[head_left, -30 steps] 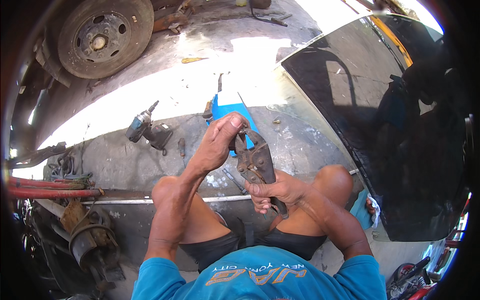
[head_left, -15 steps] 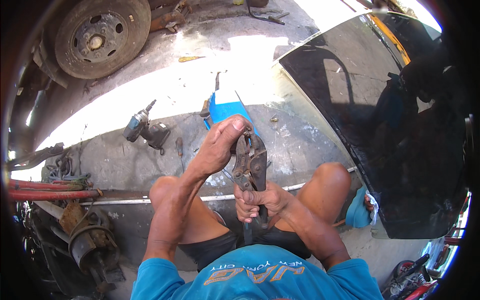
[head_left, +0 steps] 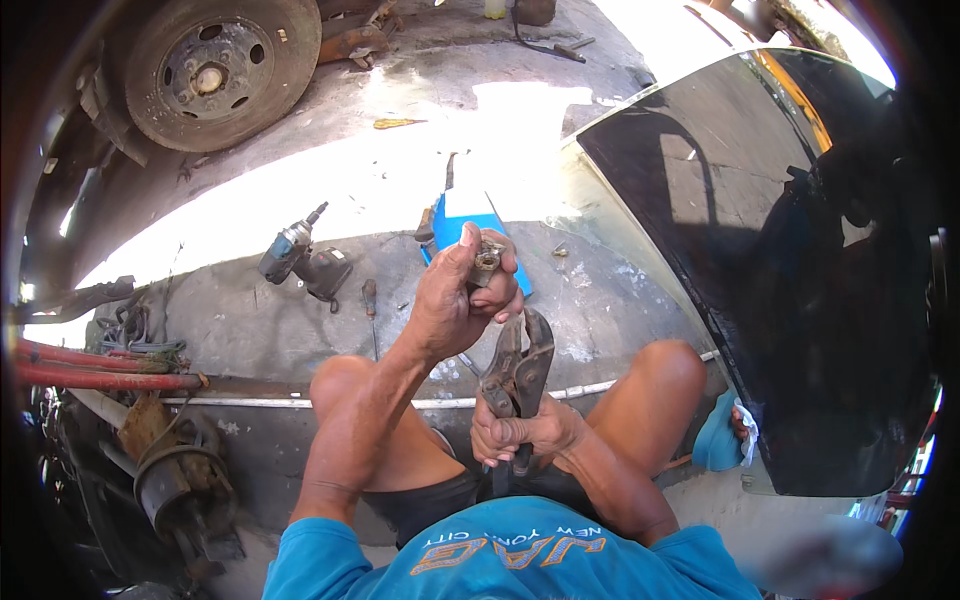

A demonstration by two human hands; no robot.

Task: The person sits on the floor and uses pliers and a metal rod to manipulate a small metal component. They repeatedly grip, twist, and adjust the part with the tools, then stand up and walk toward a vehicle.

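Note:
Raised over my lap, my left hand (head_left: 445, 300) is closed around a small, worn metal fitting (head_left: 487, 257) with a round hole in its end. The fingers hide the rest of it. Just below, my right hand (head_left: 525, 430) wraps the handles of dark, rusty locking pliers (head_left: 518, 370). Their jaws point up toward the left hand, and nothing shows between them. A blue, flat-sided object (head_left: 468, 232) lies on the ground behind the left hand and is partly covered by it.
A cordless impact driver (head_left: 292, 252) and a screwdriver (head_left: 370, 300) lie on the concrete at left. Farther out is a yellow-handled tool (head_left: 398, 123). A vehicle wheel (head_left: 165, 90) stands at far left. A large dark glass pane (head_left: 650, 170) fills the right; red bars (head_left: 110, 378) reach in at left.
The fitting in my left hand has come away from the plier jaws and is turned hole-end up. The pliers have dropped slightly lower in my right hand. The whole view has shifted a little.

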